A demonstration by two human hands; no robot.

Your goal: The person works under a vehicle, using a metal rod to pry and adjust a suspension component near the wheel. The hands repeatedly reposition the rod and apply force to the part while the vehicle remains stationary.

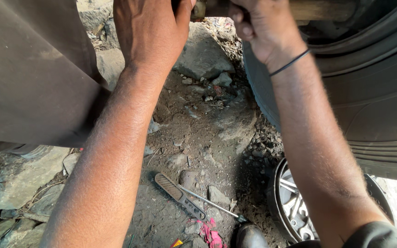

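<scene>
Head view shows us both hands raised to a wooden bar (320, 9) that runs across the top edge beside a big tyre (368, 101). Our left hand (150, 32) lies flat with fingers closed over the bar's near end, likely to steady it; our right hand (260, 30) curls tightly around the bar just beside the tyre, a black band on the wrist. How far the fingers wrap behind we cannot tell. Below, on the dirt ground (198, 133), a screwdriver (194, 197) lies loose between the arms, within reach, near scattered stones and a red rag (210, 232). A wheel rim (295, 206) rests beneath the right forearm.
</scene>
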